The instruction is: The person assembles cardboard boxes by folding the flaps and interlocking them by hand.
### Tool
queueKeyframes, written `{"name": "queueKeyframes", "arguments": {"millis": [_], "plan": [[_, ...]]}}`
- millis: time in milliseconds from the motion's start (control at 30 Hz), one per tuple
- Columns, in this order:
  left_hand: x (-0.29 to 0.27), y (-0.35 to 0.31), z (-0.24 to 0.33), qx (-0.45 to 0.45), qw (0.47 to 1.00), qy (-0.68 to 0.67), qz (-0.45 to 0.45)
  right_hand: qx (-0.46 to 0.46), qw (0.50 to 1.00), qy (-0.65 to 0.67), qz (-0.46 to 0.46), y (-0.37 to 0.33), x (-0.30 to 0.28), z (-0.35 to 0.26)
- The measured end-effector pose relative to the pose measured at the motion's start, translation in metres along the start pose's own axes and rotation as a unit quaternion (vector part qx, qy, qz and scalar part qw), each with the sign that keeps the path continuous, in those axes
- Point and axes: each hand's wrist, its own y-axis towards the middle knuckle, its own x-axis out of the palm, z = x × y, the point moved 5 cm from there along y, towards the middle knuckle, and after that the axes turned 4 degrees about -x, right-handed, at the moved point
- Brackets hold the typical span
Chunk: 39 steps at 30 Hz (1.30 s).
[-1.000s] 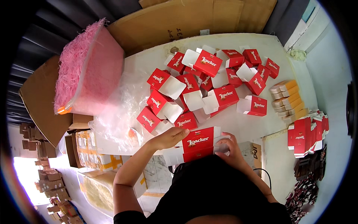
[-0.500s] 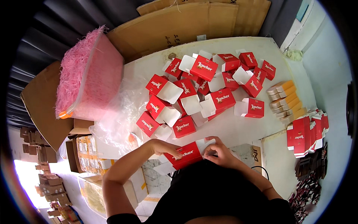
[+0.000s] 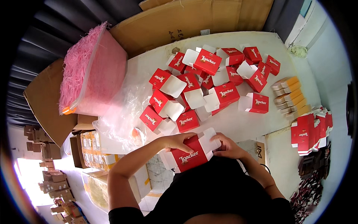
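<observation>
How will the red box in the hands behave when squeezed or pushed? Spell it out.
The red box is probably light for its size, as its walls and white flaps look like thin card. It may well buckle if squeezed hard, with flaps standing open at both ends. Flat sides and square corners suggest it would slide rather than roll.

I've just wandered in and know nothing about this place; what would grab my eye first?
Probably the jumble of red boxes with white flaps, spread across the pale table. At its left stands a see-through bin heaped with pink shreds. Closest to the person, the left hand holds another red carton, the right hand at its white flaps.
</observation>
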Motion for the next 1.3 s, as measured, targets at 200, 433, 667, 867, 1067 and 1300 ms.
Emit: {"name": "queueKeyframes", "arguments": {"millis": [200, 433, 667, 867, 1067, 1300], "plan": [[-0.010, -0.002, 0.048, 0.245, 0.967, -0.030, 0.058, -0.161, 0.972, 0.128, 0.110, 0.007, -0.003, -0.013], [-0.003, 0.015, 0.086, 0.310, 0.937, -0.102, 0.125, -0.228, 0.907, 0.274, 0.225, 0.011, -0.017, -0.031], [0.016, 0.039, 0.109, 0.278, 0.955, -0.005, 0.098, -0.138, 0.859, 0.428, 0.245, -0.005, -0.017, -0.029], [0.028, 0.027, 0.139, 0.292, 0.952, -0.051, 0.075, -0.135, 0.934, 0.100, 0.315, -0.020, -0.030, -0.039], [0.024, 0.019, 0.137, 0.272, 0.959, -0.074, 0.026, -0.239, 0.923, -0.285, 0.097, -0.022, 0.004, -0.110], [0.014, 0.022, 0.125, 0.325, 0.940, 0.058, 0.087, -0.119, 0.961, -0.237, 0.074, -0.014, 0.008, -0.112]]}}
